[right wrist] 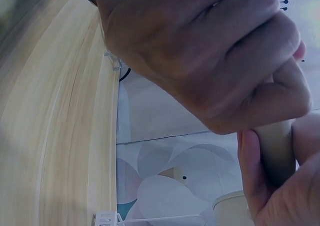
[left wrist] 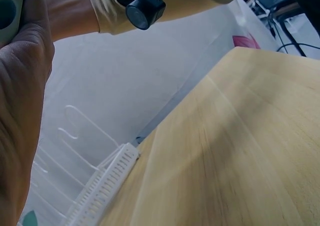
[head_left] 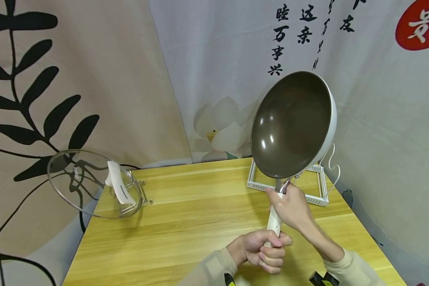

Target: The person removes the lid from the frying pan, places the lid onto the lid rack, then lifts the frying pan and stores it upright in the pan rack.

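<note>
A deep frying pan (head_left: pixel 289 123) with a brown inside and white outside is held up off the table, tilted, its inside facing the head camera. My left hand (head_left: pixel 262 251) grips the lower end of its pale handle (head_left: pixel 273 222). Higher up, near the metal neck, my right hand (head_left: pixel 292 207) holds the same handle. In the right wrist view, the left hand (right wrist: pixel 210 55) is a fist above the right hand (right wrist: pixel 295 191), with the handle (right wrist: pixel 277 153) between them. The left wrist view shows the handle's round end (left wrist: pixel 7 15) beside the left hand (left wrist: pixel 20 95).
A glass lid (head_left: pixel 82 153) with a white grip stands upright on a wire stand (head_left: pixel 139 190) at the table's left edge. A white slotted rack (head_left: pixel 318 200) with wire loops sits behind and below the pan. Printed curtains hang behind the wooden table (head_left: pixel 186 214).
</note>
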`<action>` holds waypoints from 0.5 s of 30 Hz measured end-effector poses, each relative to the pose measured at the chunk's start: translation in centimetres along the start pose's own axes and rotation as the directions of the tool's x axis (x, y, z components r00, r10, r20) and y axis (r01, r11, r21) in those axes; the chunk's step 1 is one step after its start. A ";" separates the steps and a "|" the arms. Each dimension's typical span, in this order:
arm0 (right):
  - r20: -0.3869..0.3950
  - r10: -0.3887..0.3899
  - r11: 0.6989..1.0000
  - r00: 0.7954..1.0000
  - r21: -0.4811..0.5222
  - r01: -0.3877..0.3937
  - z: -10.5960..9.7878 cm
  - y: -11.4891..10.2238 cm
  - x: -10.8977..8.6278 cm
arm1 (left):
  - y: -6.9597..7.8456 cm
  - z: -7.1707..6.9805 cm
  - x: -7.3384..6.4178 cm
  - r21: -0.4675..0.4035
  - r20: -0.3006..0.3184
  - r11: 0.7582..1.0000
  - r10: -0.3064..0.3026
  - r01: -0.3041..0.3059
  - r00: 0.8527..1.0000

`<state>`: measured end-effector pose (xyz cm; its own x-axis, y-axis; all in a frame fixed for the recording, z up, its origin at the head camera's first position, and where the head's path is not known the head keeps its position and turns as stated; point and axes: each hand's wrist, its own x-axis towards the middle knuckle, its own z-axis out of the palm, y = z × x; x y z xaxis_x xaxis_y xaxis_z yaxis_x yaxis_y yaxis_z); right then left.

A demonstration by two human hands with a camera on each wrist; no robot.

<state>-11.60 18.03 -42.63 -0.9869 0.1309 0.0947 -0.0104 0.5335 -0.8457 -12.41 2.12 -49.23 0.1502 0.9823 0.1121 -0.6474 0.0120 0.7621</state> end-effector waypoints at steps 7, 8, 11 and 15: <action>0.004 -0.001 1.000 1.000 0.013 0.001 0.0 0.1 0.1 | -0.4 -0.9 -0.1 -0.035 0.034 0.999 0.001 0.000 0.999; 0.006 -0.001 1.000 1.000 0.022 0.000 0.0 0.2 0.1 | -0.5 -1.1 -0.1 -0.043 0.043 0.999 0.001 0.001 0.999; 0.010 0.001 0.999 1.000 0.053 -0.001 0.0 0.3 0.1 | -0.8 -1.7 -0.1 -0.072 0.071 0.997 0.004 0.001 0.997; 0.001 0.000 0.996 1.000 0.092 0.000 0.1 0.4 0.1 | -0.8 -2.0 -0.2 -0.089 0.094 0.996 0.004 0.004 0.996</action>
<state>-11.74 18.20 -42.96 -0.9870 0.1302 0.0941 -0.0249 0.4546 -0.8903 -13.42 2.32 -51.16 0.2174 0.9603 0.1749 -0.7104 0.0328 0.7030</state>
